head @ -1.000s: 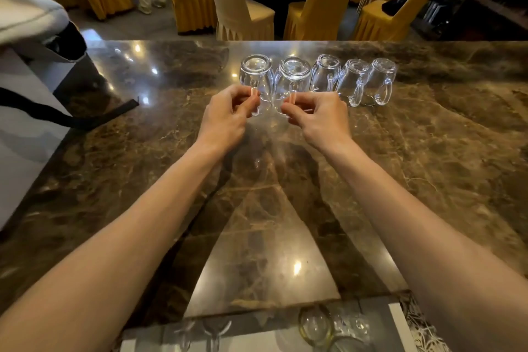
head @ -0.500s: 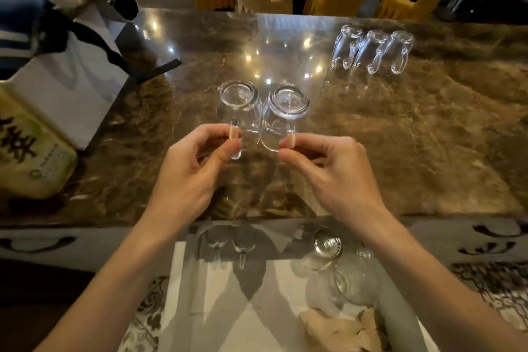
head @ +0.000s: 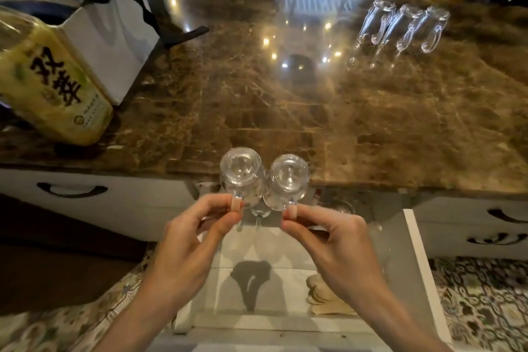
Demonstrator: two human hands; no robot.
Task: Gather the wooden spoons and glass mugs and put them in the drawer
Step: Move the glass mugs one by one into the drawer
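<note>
- Left hand [head: 185,240] pinches the handle of one glass mug [head: 241,174]; right hand [head: 337,243] pinches the handle of a second mug [head: 287,181]. Thumb and forefinger closed on each handle.
- Both mugs hang upside down, bases up toward the camera, long axis roughly vertical. They sit side by side, touching or nearly so; can't tell which.
- Hands are close together, one mug each, no shared load.
- Key relation: the mugs hover at the near edge of the marble counter [head: 371,123], right above the far end of the open drawer [head: 411,237]. The drawer lies straight below and nearer than the mugs.
- Drawer already holds glassware at its far end, blurry through the held mugs, plus what look like wooden spoons [head: 323,294] at near right.
- My read: next move is a short drop down and slightly nearer; neither hand has the advantage, both equally placed.
- Free floor looks to be centre-left of the drawer, so the left mug has the cleaner landing.
- Three more mugs [head: 400,28] wait in a row at far right of the counter, closer to the right hand.
- Risk: glass knocking glass on the way down.
</note>
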